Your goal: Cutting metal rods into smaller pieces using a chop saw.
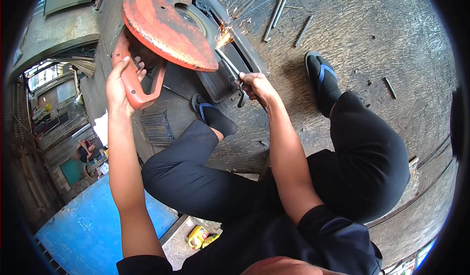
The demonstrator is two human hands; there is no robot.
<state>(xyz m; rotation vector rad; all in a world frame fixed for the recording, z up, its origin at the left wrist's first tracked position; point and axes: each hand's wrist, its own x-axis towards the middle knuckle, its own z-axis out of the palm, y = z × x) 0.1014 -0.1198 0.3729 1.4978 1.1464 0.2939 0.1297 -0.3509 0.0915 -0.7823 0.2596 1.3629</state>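
An orange chop saw (pixel 164 27) with a worn, scuffed blade guard stands in front of me on its dark base (pixel 214 86). My left hand (pixel 120 83) is closed around its orange loop handle (pixel 138 85), the fingers passing through the opening. Bright sparks (pixel 224 36) fly where the cutting disc meets the work. In my right hand (pixel 258 87) a thin grey metal rod (pixel 228 61) is pinched, its far end at the sparks. My right fingers are beside the saw's clamp, and they partly hide the rod's near end.
Loose cut rods (pixel 278 16) and short offcuts (pixel 390 88) lie on the rough dark floor. A row of dark rods (pixel 157 128) sits left of my sandalled foot (pixel 215 116). A blue panel (pixel 93 231) and a yellow container (pixel 197 237) are near me. Another person (pixel 87 150) sits far left.
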